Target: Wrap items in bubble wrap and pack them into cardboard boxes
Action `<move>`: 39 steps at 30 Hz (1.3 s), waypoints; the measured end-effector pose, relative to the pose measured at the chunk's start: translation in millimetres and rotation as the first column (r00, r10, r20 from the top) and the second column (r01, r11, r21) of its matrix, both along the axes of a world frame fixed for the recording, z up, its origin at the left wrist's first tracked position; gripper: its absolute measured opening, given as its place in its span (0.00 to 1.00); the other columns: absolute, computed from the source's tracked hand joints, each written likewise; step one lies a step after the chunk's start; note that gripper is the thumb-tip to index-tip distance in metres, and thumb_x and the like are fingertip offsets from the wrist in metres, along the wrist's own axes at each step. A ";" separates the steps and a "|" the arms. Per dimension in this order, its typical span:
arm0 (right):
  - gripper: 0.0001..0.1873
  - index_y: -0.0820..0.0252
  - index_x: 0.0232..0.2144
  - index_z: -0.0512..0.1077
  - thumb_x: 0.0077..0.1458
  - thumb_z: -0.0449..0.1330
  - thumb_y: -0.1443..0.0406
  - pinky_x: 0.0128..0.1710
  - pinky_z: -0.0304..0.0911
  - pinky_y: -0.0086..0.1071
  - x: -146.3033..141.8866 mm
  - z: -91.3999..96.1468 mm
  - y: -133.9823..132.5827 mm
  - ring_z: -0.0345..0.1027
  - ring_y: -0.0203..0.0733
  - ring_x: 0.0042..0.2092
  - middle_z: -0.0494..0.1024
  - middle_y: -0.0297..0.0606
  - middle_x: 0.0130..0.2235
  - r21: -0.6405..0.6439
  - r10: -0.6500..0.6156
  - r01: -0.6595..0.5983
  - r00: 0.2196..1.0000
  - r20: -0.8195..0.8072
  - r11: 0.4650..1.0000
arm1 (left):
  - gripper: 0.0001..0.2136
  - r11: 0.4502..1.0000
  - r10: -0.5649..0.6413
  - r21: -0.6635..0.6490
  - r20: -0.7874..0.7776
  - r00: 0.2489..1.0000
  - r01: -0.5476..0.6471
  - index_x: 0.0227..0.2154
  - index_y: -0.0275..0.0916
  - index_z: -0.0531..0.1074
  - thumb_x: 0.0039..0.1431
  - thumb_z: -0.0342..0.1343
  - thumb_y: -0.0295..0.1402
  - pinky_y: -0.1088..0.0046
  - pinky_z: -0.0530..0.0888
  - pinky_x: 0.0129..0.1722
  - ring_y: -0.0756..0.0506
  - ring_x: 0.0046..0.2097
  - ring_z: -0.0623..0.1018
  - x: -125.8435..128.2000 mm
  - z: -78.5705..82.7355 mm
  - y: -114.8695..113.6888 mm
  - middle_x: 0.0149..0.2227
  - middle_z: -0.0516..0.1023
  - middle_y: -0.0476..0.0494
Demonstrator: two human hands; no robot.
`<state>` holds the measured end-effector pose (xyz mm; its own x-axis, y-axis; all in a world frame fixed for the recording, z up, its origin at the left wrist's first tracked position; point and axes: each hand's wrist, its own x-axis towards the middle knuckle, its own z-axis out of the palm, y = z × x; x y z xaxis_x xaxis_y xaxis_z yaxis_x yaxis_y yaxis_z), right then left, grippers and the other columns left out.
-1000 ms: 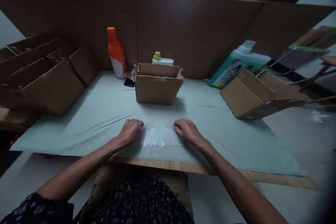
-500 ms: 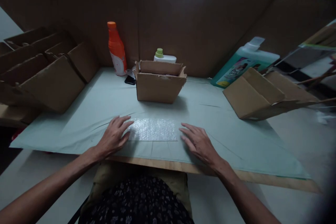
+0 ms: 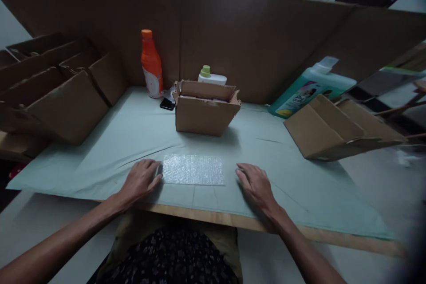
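A flat sheet of bubble wrap [image 3: 193, 170] lies on the pale green table cover [image 3: 133, 133] near the front edge. My left hand [image 3: 140, 179] rests palm down at the sheet's left edge, fingers loosely extended, holding nothing. My right hand [image 3: 254, 183] lies flat on the cover a little right of the sheet, apart from it, fingers stretched out. Behind the sheet stands a small open cardboard box [image 3: 205, 107].
An orange bottle [image 3: 151, 65], a white bottle with a green cap [image 3: 211, 76] and a black phone [image 3: 167, 104] sit at the back. A teal jug [image 3: 308, 88] leans at the right beside an open carton [image 3: 328, 129]. Folded cartons [image 3: 56, 91] crowd the left. A cardboard wall [image 3: 253, 40] closes the back.
The bubble wrap went from bunched between my curled hands to spread flat. Both hands opened and slid outward to its sides, the right one coming clear of it.
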<state>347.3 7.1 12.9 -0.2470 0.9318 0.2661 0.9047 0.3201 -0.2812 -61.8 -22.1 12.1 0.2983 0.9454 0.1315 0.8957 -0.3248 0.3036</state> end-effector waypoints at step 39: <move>0.11 0.53 0.32 0.83 0.49 0.61 0.68 0.31 0.61 0.30 -62.1 201.0 230.2 0.75 0.42 0.34 0.83 0.33 0.32 -0.351 0.246 -0.145 0.934 0.261 0.925 | 0.08 0.994 0.096 -0.022 -0.275 0.957 -0.106 0.33 0.39 0.80 0.53 0.56 0.31 0.70 0.71 0.36 0.40 0.39 0.81 84.7 195.6 246.0 0.35 0.83 0.38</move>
